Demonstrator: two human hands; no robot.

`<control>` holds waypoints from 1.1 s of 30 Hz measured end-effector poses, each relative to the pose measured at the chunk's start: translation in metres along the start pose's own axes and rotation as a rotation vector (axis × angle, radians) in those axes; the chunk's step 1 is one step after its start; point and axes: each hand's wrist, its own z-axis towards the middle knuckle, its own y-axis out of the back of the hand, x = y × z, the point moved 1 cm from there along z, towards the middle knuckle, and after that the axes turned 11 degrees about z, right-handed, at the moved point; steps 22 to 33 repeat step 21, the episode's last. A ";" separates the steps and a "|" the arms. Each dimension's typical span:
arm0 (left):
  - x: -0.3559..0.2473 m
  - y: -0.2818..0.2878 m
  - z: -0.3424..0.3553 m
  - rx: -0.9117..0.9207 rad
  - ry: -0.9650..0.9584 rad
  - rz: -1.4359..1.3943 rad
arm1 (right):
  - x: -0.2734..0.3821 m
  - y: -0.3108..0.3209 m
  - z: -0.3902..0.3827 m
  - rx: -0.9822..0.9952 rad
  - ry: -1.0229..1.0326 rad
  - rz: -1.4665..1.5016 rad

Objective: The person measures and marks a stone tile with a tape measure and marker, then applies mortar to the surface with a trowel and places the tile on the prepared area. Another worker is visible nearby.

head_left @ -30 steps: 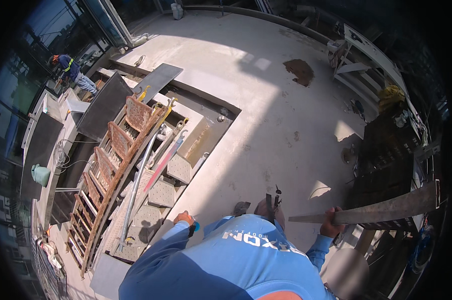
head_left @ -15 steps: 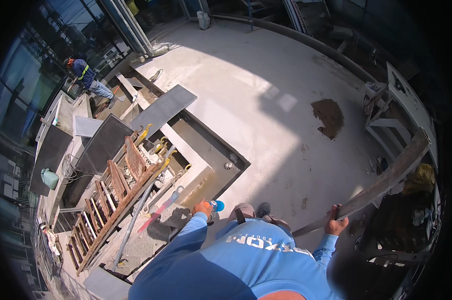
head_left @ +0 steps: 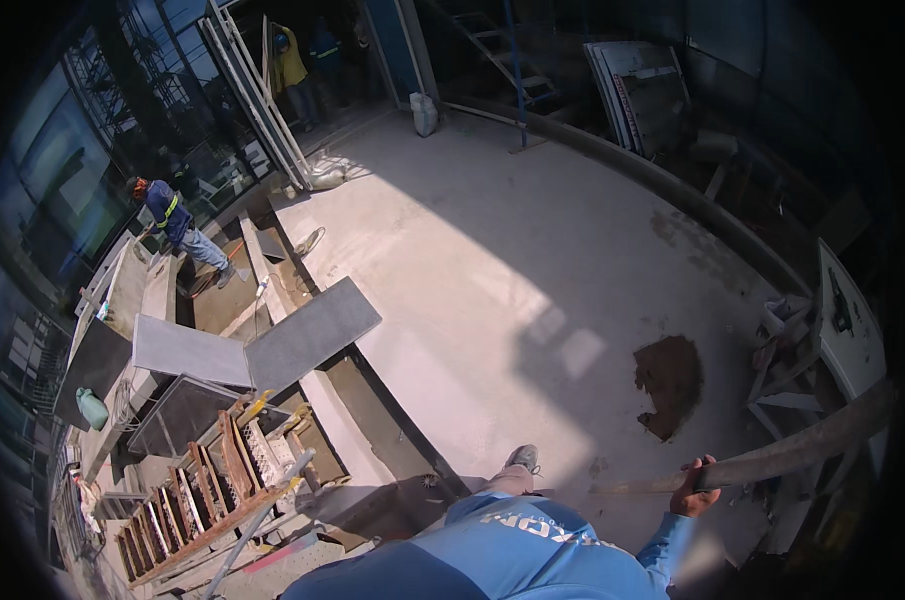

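Observation:
My right hand [head_left: 692, 488] is closed around a long grey-brown plank [head_left: 792, 455] at my right side. The plank slants up and outward to the right, and its lower end runs behind my blue shirt. A small dark item shows at the fingers, too unclear to name. My left hand is out of view below the lower edge. Nearest that side stands a rack of rusty metal frames and bars [head_left: 207, 490], with a grey pipe [head_left: 262, 525] leaning along it.
A rectangular trench [head_left: 397, 430] cuts the pale concrete floor [head_left: 452, 240]; dark slabs [head_left: 312, 332] lie across it. Brown dirt [head_left: 669, 385] marks the floor ahead. A white panel [head_left: 850, 320] leans at right. One co-worker [head_left: 177, 220] stands far left, others [head_left: 290, 70] at the back doorway.
My view has tilted up, showing more of the far doorway. My left hand, which held a blue-topped item, has dropped out of view. One shoe has come forward. The plank's raised end sits lower.

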 end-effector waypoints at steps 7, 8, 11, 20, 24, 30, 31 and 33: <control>-0.212 0.351 0.081 -0.332 -0.151 0.042 | -0.076 -0.094 0.219 -0.103 0.188 0.085; -0.244 0.400 0.095 -0.366 -0.193 -0.019 | -0.103 -0.110 0.247 -0.129 0.179 0.152; -0.360 0.528 0.139 -0.556 -0.178 -0.108 | -0.199 -0.147 0.336 -0.153 0.188 0.331; -0.680 0.747 0.190 -0.472 -0.062 -0.255 | -0.400 -0.311 0.675 -0.018 0.168 0.311; -0.709 0.766 0.188 -0.374 -0.021 -0.194 | -0.407 -0.335 0.712 -0.020 0.220 0.234; -0.709 0.766 0.188 -0.374 -0.021 -0.194 | -0.407 -0.335 0.712 -0.020 0.220 0.234; -0.709 0.766 0.188 -0.374 -0.021 -0.194 | -0.407 -0.335 0.712 -0.020 0.220 0.234; -0.709 0.766 0.188 -0.374 -0.021 -0.194 | -0.407 -0.335 0.712 -0.020 0.220 0.234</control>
